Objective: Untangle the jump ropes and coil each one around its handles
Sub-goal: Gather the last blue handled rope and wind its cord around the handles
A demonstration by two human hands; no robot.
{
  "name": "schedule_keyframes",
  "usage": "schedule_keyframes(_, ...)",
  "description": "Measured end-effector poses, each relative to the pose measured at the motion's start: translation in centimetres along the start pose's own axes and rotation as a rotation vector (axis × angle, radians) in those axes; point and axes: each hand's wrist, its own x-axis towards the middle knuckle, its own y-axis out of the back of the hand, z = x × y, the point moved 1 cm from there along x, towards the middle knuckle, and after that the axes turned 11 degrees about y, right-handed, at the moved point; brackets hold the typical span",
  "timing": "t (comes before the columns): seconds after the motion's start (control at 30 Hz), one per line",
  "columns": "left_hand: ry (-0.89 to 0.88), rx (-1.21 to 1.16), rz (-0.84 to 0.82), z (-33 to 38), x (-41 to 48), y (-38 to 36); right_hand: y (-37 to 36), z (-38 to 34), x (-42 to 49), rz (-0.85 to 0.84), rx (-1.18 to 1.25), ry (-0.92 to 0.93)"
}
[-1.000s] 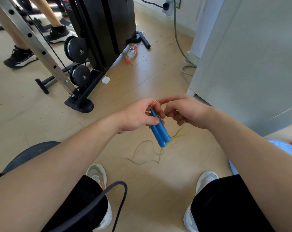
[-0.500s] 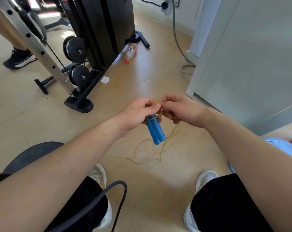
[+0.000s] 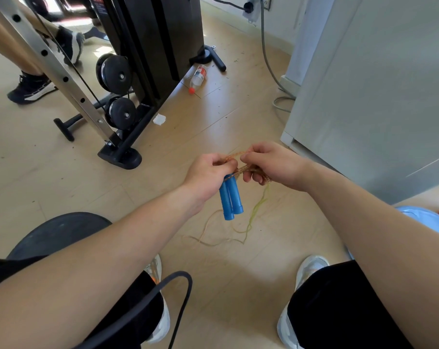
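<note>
Above the floor (image 3: pixel 70 172), left hand (image 3: pixel 208 176) grips the tops of both handles (image 3: pixel 230 199), whose long axis hangs downward. Right hand (image 3: pixel 273 165), just beside, pinches the rope (image 3: pixel 246 169) crossing them. Slack trails down below the right hand. Judged: next wrap runs crosswise.

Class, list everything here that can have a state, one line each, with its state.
blue handles, held side by side, hanging downward
rope, partly wound at the handles' top, rest trailing loose
left hand, grips the handles' top
right hand, pinches the rope
bottle, lying on its side, capped
</note>
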Motion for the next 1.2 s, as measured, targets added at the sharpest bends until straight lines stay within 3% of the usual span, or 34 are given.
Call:
schedule_keyframes(0.2,-0.053,0.147,0.091,0.1,-0.3,-0.3,-0.2,-0.2,-0.1,0.002,0.028,0.016)
schedule_keyframes(0.43,-0.077,0.283,0.0,0.3,-0.9,-0.3,0.1,0.4,0.2,0.018,0.016,0.016)
schedule_keyframes(0.57,-0.041,0.128,0.009,0.3,-0.7,-0.3,0.3,0.6,0.4,0.058,-0.046,-0.02)
schedule_keyframes(0.73,0.01,-0.15,0.015,0.4,-1.1,-0.6,0.4,1.2,1.0,0.101,-0.432,-0.003)
schedule_keyframes(0.97,0.058,-0.307,-0.144,0.6,-0.8,0.1,-0.3,0.9,0.7,0.115,-0.33,0.226)
schedule_keyframes(1.2,0.001,-0.226,-0.239,0.4,-0.3,1.2,-0.2,0.7,0.7,0.123,-0.25,0.218)
